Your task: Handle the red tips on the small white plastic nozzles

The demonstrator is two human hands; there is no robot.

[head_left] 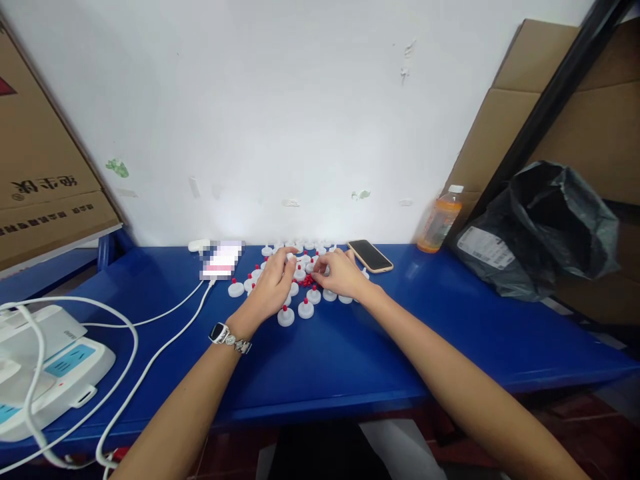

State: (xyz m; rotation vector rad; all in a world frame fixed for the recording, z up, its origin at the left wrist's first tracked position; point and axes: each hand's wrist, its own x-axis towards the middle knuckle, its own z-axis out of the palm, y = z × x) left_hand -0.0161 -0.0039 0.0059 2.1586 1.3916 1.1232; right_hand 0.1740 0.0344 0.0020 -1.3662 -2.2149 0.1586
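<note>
Many white round nozzle caps, most with small red tips, stand on the blue table; one white cap with a red tip [306,309] is near the front of the group. A small heap of loose red tips [307,281] lies among them. On the left of the heap, my left hand [273,283] has its thumb and fingers closed around a white cap [290,257], partly hidden by the fingers. My right hand [341,272] is at the heap's right edge, fingertips pinched together; whatever is between them is too small to make out.
A phone [371,256] lies behind my right hand. Another phone [223,260], plugged into a white cable, is at the left. A power strip [75,373] with looping cables sits front left. At right stand an orange drink bottle [440,220] and a dark plastic bag [540,227].
</note>
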